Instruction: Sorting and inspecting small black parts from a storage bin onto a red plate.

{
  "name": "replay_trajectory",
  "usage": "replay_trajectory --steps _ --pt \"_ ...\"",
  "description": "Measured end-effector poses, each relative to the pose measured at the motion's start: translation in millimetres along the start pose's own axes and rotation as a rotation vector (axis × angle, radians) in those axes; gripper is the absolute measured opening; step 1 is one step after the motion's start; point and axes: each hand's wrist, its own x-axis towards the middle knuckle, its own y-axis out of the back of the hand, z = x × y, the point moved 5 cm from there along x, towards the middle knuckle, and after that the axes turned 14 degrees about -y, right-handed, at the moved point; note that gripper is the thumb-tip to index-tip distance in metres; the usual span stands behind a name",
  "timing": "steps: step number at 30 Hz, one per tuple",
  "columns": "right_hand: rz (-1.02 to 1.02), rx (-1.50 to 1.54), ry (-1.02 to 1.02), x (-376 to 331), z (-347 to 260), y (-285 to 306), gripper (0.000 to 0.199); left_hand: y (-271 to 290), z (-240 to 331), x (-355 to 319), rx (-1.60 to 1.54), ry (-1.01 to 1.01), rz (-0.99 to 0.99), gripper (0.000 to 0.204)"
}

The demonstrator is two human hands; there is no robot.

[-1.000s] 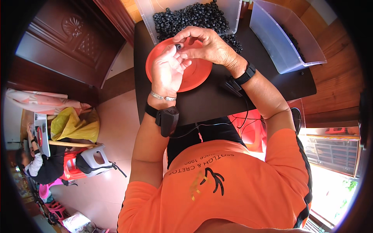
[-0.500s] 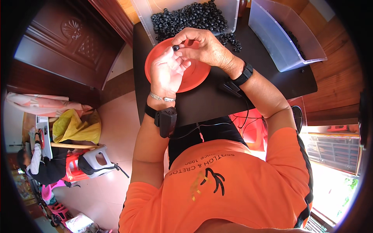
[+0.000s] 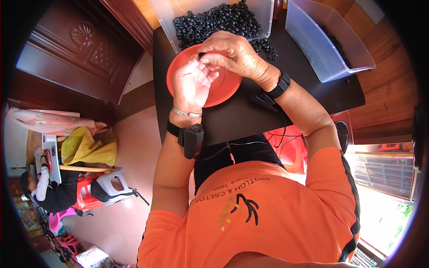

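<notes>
Both my hands meet above an orange-red round dish (image 3: 227, 89) on the dark table. My left hand (image 3: 192, 85) is palm up, its thumb and fingertips against a small black bead-like piece (image 3: 201, 55). From the right, my right hand (image 3: 234, 52) pinches the same piece between thumb and forefinger, covering much of it. Just beyond, a clear plastic bin (image 3: 269, 22) holds a heap of black hollow pieces (image 3: 214, 23) of the same look. Several loose ones (image 3: 269, 49) lie on the table by its right corner.
A second clear bin (image 3: 313, 49) with a few black pieces stands at the right of the dark table (image 3: 223, 127). A thin cable (image 3: 250, 142) runs over my lap. At far left a person (image 3: 49, 192) sits near a yellow bag (image 3: 89, 145).
My right thumb and forefinger have closed further over the black piece, which shows less now. My left hand has barely moved.
</notes>
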Motion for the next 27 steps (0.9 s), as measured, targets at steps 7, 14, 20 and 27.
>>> replay_trajectory --steps 7,14,20,27 --pt "-0.009 0.052 -0.025 1.8 3.3 -1.1 0.024 2.8 0.0 1.3 -0.045 -0.004 -0.018 0.024" --pt "-0.264 0.287 -0.192 5.7 9.1 -3.3 0.020 -1.1 1.3 -1.4 0.022 0.035 -0.020 0.028" --pt "-0.358 0.413 -0.238 2.7 19.9 -3.8 0.022 -2.7 -0.5 -1.3 0.088 0.015 -0.046 0.029" --pt "-0.304 0.331 -0.229 5.6 15.7 -4.8 0.022 3.4 5.1 2.4 0.100 -0.060 -0.039 0.023"
